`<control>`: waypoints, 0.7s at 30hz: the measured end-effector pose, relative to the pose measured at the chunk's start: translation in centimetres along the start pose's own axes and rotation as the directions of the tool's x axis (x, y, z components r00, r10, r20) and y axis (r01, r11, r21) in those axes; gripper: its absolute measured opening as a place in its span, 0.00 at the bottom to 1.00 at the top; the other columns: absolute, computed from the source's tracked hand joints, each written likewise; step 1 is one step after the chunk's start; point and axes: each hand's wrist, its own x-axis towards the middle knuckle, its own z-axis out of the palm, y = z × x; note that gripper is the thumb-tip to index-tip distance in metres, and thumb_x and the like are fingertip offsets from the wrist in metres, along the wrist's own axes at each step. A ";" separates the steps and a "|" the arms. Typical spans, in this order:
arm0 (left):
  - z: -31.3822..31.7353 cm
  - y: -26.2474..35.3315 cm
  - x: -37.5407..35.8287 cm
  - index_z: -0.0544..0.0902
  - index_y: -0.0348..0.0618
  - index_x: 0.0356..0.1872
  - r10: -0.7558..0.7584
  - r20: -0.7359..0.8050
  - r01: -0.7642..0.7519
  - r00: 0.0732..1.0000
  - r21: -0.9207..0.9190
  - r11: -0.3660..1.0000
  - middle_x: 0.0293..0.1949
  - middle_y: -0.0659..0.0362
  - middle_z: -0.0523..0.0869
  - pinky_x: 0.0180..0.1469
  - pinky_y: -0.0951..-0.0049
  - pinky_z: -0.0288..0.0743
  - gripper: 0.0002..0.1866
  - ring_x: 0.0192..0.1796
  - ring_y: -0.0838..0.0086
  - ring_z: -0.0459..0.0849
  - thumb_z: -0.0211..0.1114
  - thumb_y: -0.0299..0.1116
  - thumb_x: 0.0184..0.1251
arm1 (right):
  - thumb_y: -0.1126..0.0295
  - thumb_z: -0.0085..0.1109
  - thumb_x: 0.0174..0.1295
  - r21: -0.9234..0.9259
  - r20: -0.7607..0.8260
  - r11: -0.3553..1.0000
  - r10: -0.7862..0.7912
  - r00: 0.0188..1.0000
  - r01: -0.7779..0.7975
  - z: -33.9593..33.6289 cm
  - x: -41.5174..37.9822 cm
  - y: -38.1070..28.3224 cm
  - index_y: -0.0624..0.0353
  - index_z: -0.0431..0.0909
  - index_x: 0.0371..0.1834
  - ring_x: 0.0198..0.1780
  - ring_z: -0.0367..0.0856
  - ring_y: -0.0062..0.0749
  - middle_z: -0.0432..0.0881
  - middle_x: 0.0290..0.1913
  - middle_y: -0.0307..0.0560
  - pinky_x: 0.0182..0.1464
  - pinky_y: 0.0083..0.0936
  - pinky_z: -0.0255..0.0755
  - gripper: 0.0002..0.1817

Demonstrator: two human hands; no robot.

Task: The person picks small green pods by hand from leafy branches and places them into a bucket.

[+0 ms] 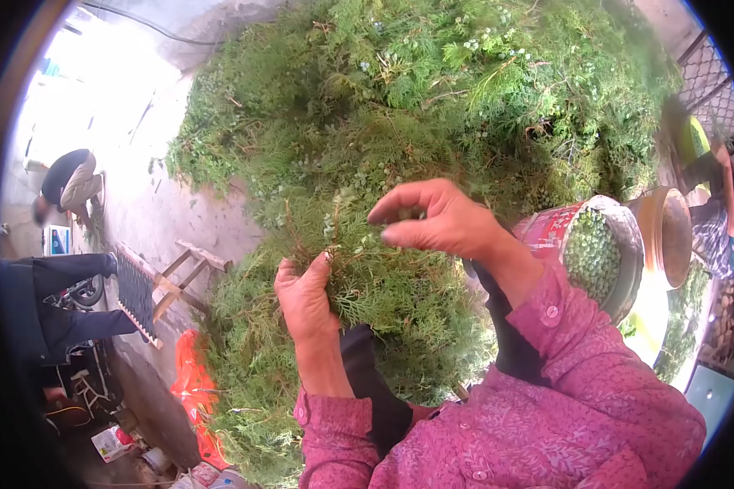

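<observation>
My left hand [306,303] is closed around a leafy cypress sprig [334,232], its thumb pressed against the stems. Small pale-green cones show among the sprig's leaves. Just to the right, my right hand [444,224] hovers near it with fingers curled and thumb bent toward them. Small greenish bits show inside that curl, but I cannot tell what they are. Beneath both hands lies a heap of cut cypress branches [416,138]. By my right forearm a red-and-white bucket [542,228] leans toward me, filled with green cones [591,257].
Behind the bucket are a tan bucket [674,236] and a yellowish container [648,318]. A wooden stool [183,281] and an orange bag [192,391] sit to the left. One person [73,183] bends over at far left; another person's dark-clothed legs [69,326] are nearer.
</observation>
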 end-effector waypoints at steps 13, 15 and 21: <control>0.2 -0.2 0.1 0.72 0.35 0.43 -0.040 -0.043 0.043 0.998 0.083 0.996 0.37 0.54 0.82 0.38 0.76 0.76 0.17 0.35 0.74 0.81 0.64 0.16 0.51 | 0.76 0.64 0.48 -0.355 0.254 0.930 -0.004 0.967 0.097 1.1 0.1 1.4 0.61 0.76 0.45 0.31 0.71 0.16 0.75 0.29 0.38 0.33 0.18 0.67 0.18; 0.4 -0.3 0.0 0.73 0.35 0.43 -0.029 -0.049 0.033 0.998 0.069 0.997 0.37 0.54 0.82 0.38 0.77 0.76 0.17 0.35 0.74 0.81 0.64 0.16 0.51 | 0.73 0.65 0.49 -0.432 0.222 0.882 -0.099 0.970 0.189 1.4 0.2 1.5 0.61 0.76 0.45 0.32 0.73 0.21 0.78 0.33 0.43 0.36 0.20 0.68 0.18; 0.2 -0.7 0.1 0.76 0.36 0.40 -0.004 -0.005 0.004 1.000 0.050 0.999 0.37 0.56 0.82 0.39 0.78 0.76 0.14 0.35 0.76 0.81 0.64 0.16 0.51 | 0.74 0.65 0.45 -0.399 0.141 0.821 -0.385 0.912 0.408 2.2 0.9 3.3 0.59 0.76 0.41 0.22 0.71 0.25 0.76 0.26 0.51 0.28 0.24 0.68 0.17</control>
